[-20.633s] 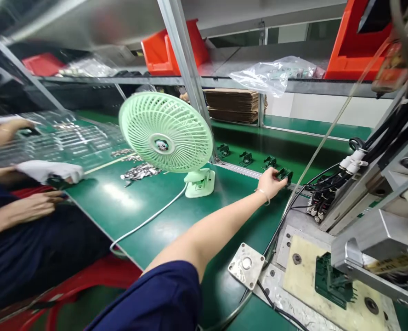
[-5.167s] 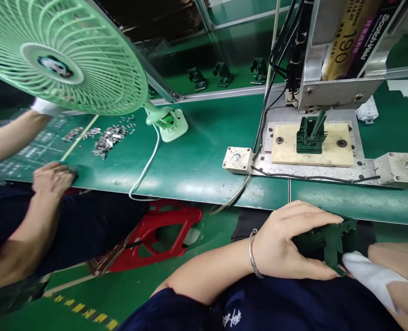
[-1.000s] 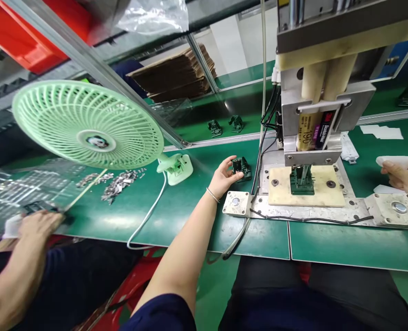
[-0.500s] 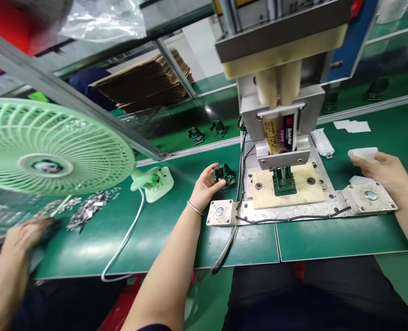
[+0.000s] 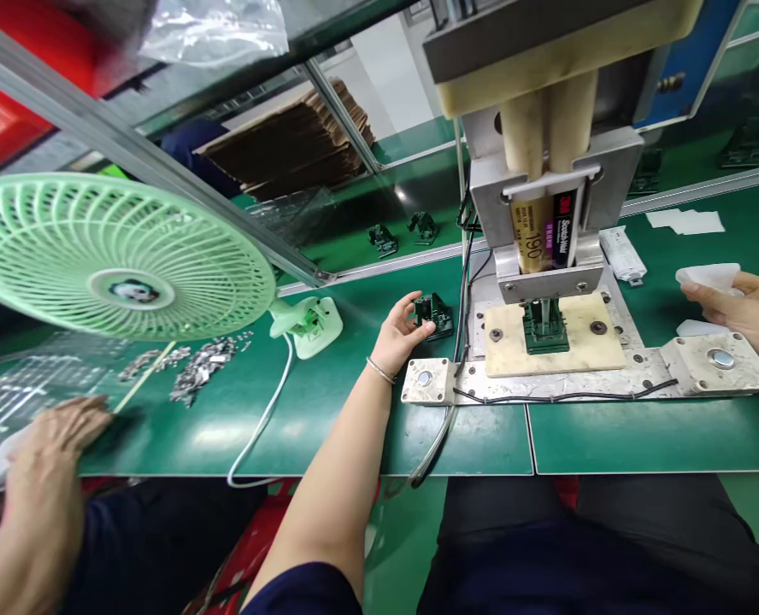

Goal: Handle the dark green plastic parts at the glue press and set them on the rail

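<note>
**Left hand on the dark green part beside the dispensing station**

From my feed, the left hand [image 5: 400, 335] reaches out over the green worktop [image 5: 328, 401] to a small dark green plastic part [image 5: 433, 313]. Its fingers [image 5: 411, 301] are curled loosely around the part's near-left side, thumb and fingertips touching it; I cannot tell whether they actually pinch it. The part sits on the worktop just left of the metal base plate [image 5: 585, 386], with black cables [image 5: 462, 290] running between them. It looks squat, its longer side seemingly running left to right across my view, though it is too small to read which end faces where.

The right hand [image 5: 748, 309] is well apart at the right edge, fingers pressed around a white cloth [image 5: 706, 276], above a round button box [image 5: 719, 362].

Between the hands, another dark green part [image 5: 545, 325] sits upright in the cream fixture block [image 5: 556, 337], under the adhesive cartridge [image 5: 542, 242], which stands vertical.

Two more green parts [image 5: 403, 233] rest on the conveyor behind. A pale green fan [image 5: 116, 256] stands to the left, metal clips [image 5: 200, 367] scattered below it, and a co-worker's hand [image 5: 59, 427] lies flat at the worktop's edge.
</note>
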`<action>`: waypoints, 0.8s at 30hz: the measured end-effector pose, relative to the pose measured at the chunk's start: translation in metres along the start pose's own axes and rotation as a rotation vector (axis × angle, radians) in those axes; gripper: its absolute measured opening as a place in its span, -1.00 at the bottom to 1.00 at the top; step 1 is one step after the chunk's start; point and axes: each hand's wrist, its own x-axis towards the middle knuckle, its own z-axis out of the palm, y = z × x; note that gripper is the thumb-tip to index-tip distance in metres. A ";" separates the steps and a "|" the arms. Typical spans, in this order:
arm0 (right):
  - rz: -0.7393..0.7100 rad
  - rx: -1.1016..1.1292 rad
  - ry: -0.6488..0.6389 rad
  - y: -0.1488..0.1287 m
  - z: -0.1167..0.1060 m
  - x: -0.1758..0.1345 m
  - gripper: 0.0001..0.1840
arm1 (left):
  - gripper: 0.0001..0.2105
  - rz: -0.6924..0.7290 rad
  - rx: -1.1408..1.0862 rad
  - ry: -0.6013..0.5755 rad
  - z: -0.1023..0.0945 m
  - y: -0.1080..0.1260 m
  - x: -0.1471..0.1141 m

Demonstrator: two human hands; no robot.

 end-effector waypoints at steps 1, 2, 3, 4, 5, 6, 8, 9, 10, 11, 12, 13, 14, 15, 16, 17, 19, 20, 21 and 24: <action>0.012 0.005 0.001 -0.001 0.000 -0.001 -0.34 | -0.26 0.002 -0.004 0.000 0.000 0.000 0.000; 0.022 0.006 0.005 -0.001 0.000 -0.001 -0.34 | -0.26 0.003 -0.008 0.000 0.000 -0.001 0.000; 0.028 0.000 0.012 -0.002 -0.001 -0.002 -0.34 | -0.26 0.002 -0.013 -0.002 0.000 -0.001 0.000; 0.030 -0.011 0.021 -0.002 -0.001 -0.001 -0.34 | -0.26 0.000 -0.019 -0.005 0.000 -0.001 0.000; 0.030 -0.025 0.031 -0.001 -0.001 -0.001 -0.34 | -0.26 -0.002 -0.025 -0.007 0.000 -0.001 0.000; 0.028 -0.037 0.041 0.000 -0.001 0.000 -0.33 | -0.25 -0.004 -0.032 -0.011 0.000 -0.001 0.000; 0.023 -0.048 0.055 0.002 -0.002 0.003 -0.32 | -0.24 -0.009 -0.049 -0.019 0.000 -0.001 0.001; 0.020 -0.045 0.060 0.004 -0.002 0.005 -0.32 | -0.24 -0.012 -0.060 -0.025 0.000 -0.002 0.001; 0.021 -0.042 0.059 0.005 -0.002 0.007 -0.33 | -0.24 -0.014 -0.071 -0.030 0.000 -0.002 0.001; 0.021 -0.042 0.057 0.007 -0.003 0.008 -0.34 | -0.24 -0.016 -0.080 -0.035 0.000 -0.003 0.001; 0.022 -0.043 0.054 0.009 -0.003 0.009 -0.36 | -0.24 -0.016 -0.086 -0.040 0.000 -0.003 0.002; 0.022 -0.045 0.051 0.010 -0.004 0.011 -0.38 | -0.25 -0.015 -0.088 -0.044 0.000 -0.004 0.002; 0.021 -0.047 0.047 0.012 -0.005 0.012 -0.40 | -0.25 -0.011 -0.088 -0.049 0.000 -0.004 0.002; 0.021 -0.048 0.046 0.013 -0.005 0.012 -0.42 | -0.25 -0.008 -0.087 -0.053 0.000 -0.004 0.002; 0.021 -0.045 0.043 0.014 -0.006 0.013 -0.44 | -0.25 -0.005 -0.086 -0.055 0.000 -0.004 0.002; 0.019 -0.039 0.042 0.014 -0.006 0.013 -0.44 | -0.25 -0.004 -0.086 -0.052 0.000 -0.003 0.002; 0.016 -0.026 0.033 0.014 -0.006 0.013 -0.42 | -0.25 -0.005 -0.093 -0.042 0.001 -0.002 0.002; 0.017 -0.022 0.032 0.013 -0.005 0.012 -0.41 | -0.25 -0.006 -0.097 -0.039 0.001 -0.002 0.002; 0.021 -0.027 0.036 0.012 -0.004 0.012 -0.39 | -0.25 -0.005 -0.101 -0.038 0.001 -0.002 0.002; 0.042 -0.078 0.064 0.012 -0.003 0.014 -0.36 | -0.26 0.005 -0.102 -0.052 0.001 -0.001 0.002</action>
